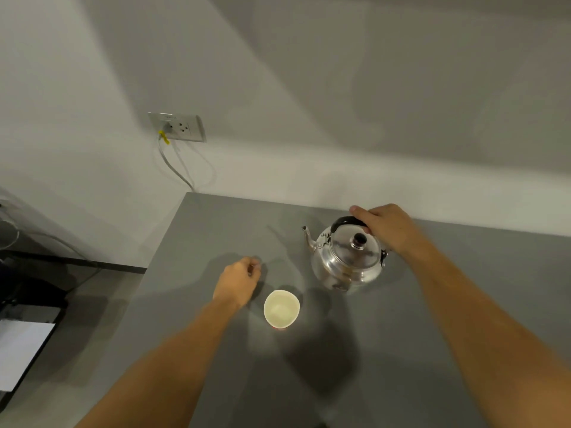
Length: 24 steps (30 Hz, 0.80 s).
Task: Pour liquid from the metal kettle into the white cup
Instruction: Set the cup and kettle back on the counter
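A shiny metal kettle (347, 259) stands upright on the grey table (401, 350), its spout pointing left and its black handle raised over the lid. My right hand (384, 227) is wrapped around that handle from the right. The white cup (281, 308) stands upright in front and to the left of the kettle, apart from it; its inside looks pale and I cannot tell if it holds liquid. My left hand (239, 281) hovers just left of the cup with fingers loosely curled, holding nothing.
A wall socket (177, 126) with a plugged cable hangs on the white wall behind the table's left corner. To the left, past the table's edge, a dark stand (27, 307) holds a white sheet (21, 350).
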Each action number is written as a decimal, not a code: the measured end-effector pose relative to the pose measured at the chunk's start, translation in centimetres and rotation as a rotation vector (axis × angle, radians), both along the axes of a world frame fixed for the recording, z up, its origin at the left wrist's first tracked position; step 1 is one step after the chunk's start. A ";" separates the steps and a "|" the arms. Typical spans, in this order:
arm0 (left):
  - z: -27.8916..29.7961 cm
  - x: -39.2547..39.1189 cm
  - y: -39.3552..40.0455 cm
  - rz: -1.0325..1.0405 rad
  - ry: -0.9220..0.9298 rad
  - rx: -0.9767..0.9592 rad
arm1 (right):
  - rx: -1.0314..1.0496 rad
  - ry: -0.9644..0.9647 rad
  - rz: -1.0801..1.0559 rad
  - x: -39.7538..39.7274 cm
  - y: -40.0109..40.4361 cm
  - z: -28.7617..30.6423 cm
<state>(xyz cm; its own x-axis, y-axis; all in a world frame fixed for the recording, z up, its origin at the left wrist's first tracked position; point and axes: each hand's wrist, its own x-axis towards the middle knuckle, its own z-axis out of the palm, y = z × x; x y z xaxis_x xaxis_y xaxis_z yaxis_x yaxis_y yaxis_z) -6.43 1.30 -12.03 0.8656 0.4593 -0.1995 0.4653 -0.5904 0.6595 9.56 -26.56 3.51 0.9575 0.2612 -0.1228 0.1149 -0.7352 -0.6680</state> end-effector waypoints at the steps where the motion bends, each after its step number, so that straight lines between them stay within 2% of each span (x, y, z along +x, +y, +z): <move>1: 0.1 0.6 0.2 -0.004 -0.002 0.012 | -0.016 0.000 0.002 0.9 0.5 -0.3; 11: 1.6 5.0 0.5 -0.025 -0.029 0.055 | -0.009 0.033 -0.015 7.4 4.5 -1.9; 24: 1.3 6.0 0.8 -0.022 -0.058 0.035 | -0.046 0.033 -0.064 11.2 6.4 -3.3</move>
<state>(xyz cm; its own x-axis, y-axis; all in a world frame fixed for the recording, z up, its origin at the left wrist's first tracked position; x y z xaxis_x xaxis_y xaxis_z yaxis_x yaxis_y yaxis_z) -0.39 2.06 -10.68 0.8853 0.4457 -0.1325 0.4132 -0.6232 0.6640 20.74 -20.17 0.21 0.9674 0.1925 -0.1647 0.0451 -0.7706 -0.6358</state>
